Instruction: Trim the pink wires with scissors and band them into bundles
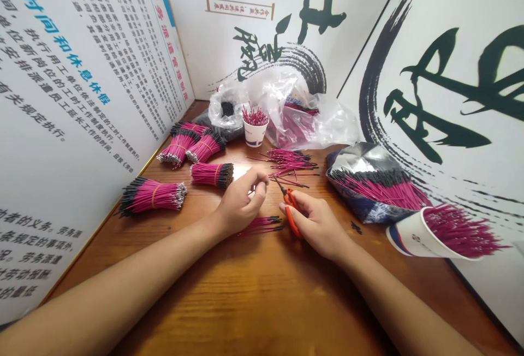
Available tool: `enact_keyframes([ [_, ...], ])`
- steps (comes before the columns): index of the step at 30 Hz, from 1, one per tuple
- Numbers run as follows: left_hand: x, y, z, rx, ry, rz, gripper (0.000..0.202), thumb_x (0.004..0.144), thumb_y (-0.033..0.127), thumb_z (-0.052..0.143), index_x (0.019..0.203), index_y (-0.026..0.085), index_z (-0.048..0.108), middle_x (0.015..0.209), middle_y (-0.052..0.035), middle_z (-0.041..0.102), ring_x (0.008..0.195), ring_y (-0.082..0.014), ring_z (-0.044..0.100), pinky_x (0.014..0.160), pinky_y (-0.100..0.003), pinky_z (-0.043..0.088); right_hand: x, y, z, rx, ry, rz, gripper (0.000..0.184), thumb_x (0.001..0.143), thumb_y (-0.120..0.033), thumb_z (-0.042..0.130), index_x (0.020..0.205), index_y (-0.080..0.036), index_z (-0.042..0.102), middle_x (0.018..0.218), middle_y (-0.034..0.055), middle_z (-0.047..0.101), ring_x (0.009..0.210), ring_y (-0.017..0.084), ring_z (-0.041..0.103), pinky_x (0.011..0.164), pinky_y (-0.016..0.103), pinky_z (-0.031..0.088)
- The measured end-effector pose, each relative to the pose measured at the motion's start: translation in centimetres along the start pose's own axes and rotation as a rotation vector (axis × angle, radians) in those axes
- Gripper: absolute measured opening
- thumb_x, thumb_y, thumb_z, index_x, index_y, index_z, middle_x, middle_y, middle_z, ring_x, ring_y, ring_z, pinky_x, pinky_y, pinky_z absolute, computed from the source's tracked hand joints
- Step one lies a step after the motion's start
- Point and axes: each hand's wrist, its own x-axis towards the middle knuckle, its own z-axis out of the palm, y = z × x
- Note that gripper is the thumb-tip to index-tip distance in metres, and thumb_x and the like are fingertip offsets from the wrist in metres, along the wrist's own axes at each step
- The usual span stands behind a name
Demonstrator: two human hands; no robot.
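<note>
My left hand (239,203) hangs over the wooden table (245,301) with its fingers curled and pinched together, and nothing shows between them. My right hand (315,225) grips small orange-handled scissors (291,214), their blades pointing up and left. Between my hands lies a loose bunch of pink wires with black tips (262,225). A scattered pile of the same wires (289,162) sits just beyond them. Several rubber-banded wire bundles (151,196) lie to the left of my left hand, the nearest (212,175) just beyond it.
A tipped paper cup full of pink wires (426,233) and a foil bag of wires (368,181) lie to the right. Behind stand a small cup of wires (256,129) and clear plastic bags (295,110). Printed wall panels (82,83) bound the table's left and back.
</note>
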Motion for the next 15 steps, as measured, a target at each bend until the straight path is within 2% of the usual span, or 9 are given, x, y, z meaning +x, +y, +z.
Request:
enact_keyframes([
  [6, -0.04, 0.06, -0.07, -0.004, 0.007, -0.001, 0.014, 0.096, 0.02, 0.035, 0.088, 0.019, 0.047, 0.069, 0.0029, 0.046, 0.061, -0.0105, 0.042, 0.059, -0.024, 0.038, -0.04, -0.2, -0.08, 0.009, -0.051, -0.009, 0.027, 0.094, -0.032, 0.051, 0.071, -0.02, 0.046, 0.061, -0.0046, 0.044, 0.059, 0.011, 0.039, 0.056, 0.025, 0.03],
  [15, -0.07, -0.09, -0.1, 0.023, 0.014, -0.002, 0.015, 0.097, 0.021, 0.035, 0.088, 0.019, 0.047, 0.069, 0.003, 0.046, 0.061, -0.0109, 0.042, 0.061, -0.024, 0.037, -0.25, -0.41, -0.09, 0.002, -0.063, 0.0, 0.029, 0.093, -0.034, 0.052, 0.068, -0.02, 0.044, 0.06, -0.0047, 0.044, 0.058, 0.011, 0.039, 0.055, 0.024, 0.029],
])
